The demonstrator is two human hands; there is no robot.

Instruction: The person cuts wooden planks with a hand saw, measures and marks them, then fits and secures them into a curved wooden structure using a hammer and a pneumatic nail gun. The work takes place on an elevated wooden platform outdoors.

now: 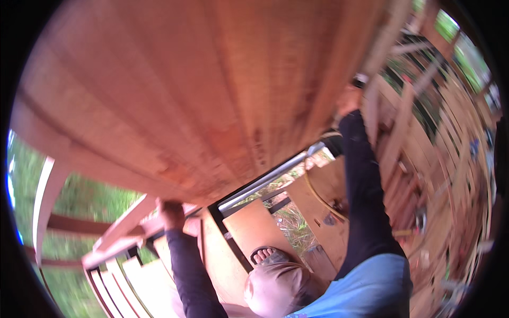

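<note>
A broad panel of reddish-brown planks point(212, 95) fills the upper middle of the head view, blurred by motion. At its lower left edge my left hand point(170, 213) is closed, with the fingers against the wood. My right hand point(350, 100) reaches up to the panel's right edge, beside a pale wooden bar point(389, 40). A small dark piece with a white spot point(360, 80) shows just above it. That hand's fingers are smeared, and I cannot make out their grip. Both forearms wear dark sleeves.
Below the panel run a grey metal rail point(265, 180) and boards point(254, 225), with grass point(294, 228) showing through a gap. My sandalled foot point(262, 255) stands on a board. Many loose wooden strips point(456, 143) crowd the right side. A yellowish hose or cord point(313, 193) curves nearby.
</note>
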